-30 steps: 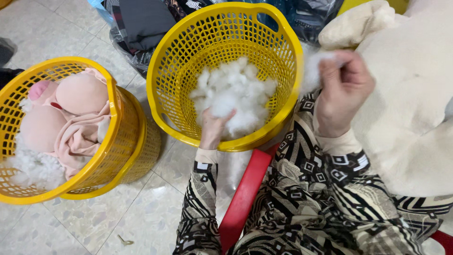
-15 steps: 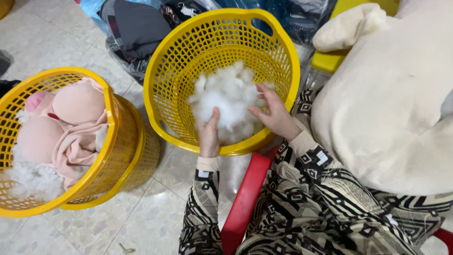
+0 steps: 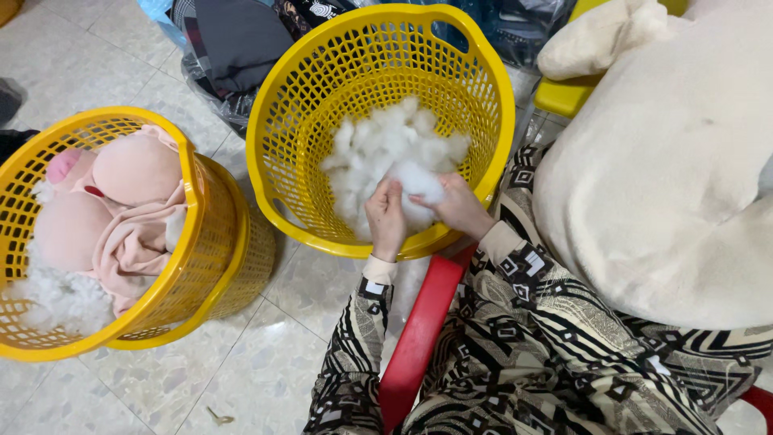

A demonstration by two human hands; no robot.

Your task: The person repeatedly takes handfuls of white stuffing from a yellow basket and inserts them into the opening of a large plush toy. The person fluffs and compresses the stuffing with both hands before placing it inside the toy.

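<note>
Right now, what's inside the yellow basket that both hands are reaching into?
The yellow basket holds a heap of white stuffing. The left hand and right hand grip a clump of it at the near side. The heap and hands cover the basket's bottom, so anything beneath stays unseen.

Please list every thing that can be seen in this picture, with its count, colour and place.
basket: one, yellow, centre, holding stuffing.
stuffing: one heap, white, inside the centre basket.
baskets at left: two nested, yellow.
plush toy: one, pink, in the baskets at left, white fluff beside it.
large plush: one, cream, right.
stool: one, red, under the person.
dark bags: several, top.
floor: pale tiles.
left hand: gripping the stuffing.
right hand: gripping the stuffing.
</note>
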